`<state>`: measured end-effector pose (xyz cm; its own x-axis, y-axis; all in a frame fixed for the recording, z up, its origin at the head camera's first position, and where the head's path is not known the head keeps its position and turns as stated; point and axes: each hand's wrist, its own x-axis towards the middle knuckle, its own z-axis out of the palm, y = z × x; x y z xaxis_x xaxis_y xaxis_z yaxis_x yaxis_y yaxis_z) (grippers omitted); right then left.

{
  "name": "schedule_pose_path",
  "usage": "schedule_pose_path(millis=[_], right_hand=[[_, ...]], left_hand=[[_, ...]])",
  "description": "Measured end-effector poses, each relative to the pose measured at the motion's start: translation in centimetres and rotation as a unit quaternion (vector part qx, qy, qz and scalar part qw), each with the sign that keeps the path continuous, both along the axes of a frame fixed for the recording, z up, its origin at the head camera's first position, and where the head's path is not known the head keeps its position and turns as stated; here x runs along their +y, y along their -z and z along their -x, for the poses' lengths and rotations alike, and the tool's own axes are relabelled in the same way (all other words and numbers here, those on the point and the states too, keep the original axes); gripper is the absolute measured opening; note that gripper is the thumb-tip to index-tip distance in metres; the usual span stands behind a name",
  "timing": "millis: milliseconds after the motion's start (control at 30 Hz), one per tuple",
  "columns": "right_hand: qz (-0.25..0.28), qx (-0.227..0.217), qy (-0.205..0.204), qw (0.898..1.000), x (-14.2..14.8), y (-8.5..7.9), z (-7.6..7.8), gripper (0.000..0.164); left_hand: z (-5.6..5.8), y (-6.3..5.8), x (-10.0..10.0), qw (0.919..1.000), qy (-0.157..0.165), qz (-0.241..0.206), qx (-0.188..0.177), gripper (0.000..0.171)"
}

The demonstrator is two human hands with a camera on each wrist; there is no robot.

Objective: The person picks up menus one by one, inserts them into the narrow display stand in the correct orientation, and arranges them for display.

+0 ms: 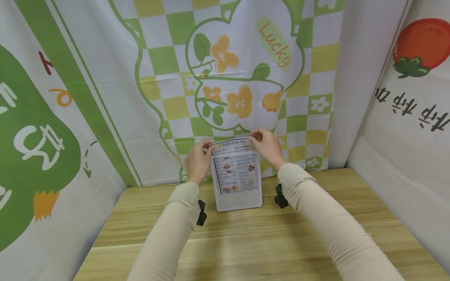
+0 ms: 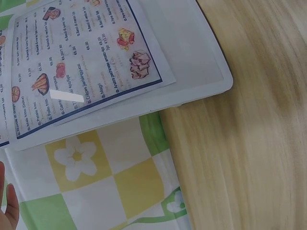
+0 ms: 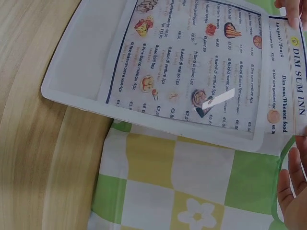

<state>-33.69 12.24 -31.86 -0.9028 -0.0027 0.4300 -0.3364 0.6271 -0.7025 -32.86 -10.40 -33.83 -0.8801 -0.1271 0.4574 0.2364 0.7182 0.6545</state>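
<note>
A printed "DIM SUM INN" menu sheet (image 1: 237,171) sits partly inside a white-bordered clear holder (image 1: 239,202) that stands on the table against the curtain. The titled top strip of the sheet sticks out above the holder, while its lower edge lies above the holder's bottom border. At the sheet's upper left corner, my left hand (image 1: 197,160) pinches the paper. My right hand (image 1: 268,149) pinches the upper right corner. In the right wrist view, fingers of the right hand (image 3: 296,175) show beside the title strip. Only a bit of the left hand (image 2: 8,211) shows in the left wrist view.
The wood-grain table (image 1: 242,246) ends at a green, yellow and white checked curtain (image 1: 175,70) right behind the holder. Printed fabric walls rise at left and right. Black wrist devices (image 1: 201,212) hang beneath both cuffs.
</note>
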Motion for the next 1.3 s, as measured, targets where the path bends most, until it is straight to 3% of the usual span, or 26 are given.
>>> schedule_pose_path(millis=[333,800,1100,1300], right_hand=[[-0.042,-0.009,0.001,0.999,0.5,1.6,-0.2,0.013],[-0.070,-0.040,-0.002,0.997,1.0,3.3,-0.6,0.015],[-0.039,-0.051,-0.017,0.998,1.2,3.8,-0.8,0.021],[0.035,-0.046,-0.021,0.998,1.7,3.9,-1.6,0.031]], left_hand=[[-0.1,1.5,-0.2,0.9993,0.019,0.032,-0.002,0.017],[-0.4,2.9,-0.2,0.9985,0.019,0.051,-0.011,0.015],[-0.8,3.2,-0.4,0.9986,0.045,0.014,-0.025,0.023],[-1.1,3.6,-0.9,0.9983,0.058,-0.004,-0.001,0.030]])
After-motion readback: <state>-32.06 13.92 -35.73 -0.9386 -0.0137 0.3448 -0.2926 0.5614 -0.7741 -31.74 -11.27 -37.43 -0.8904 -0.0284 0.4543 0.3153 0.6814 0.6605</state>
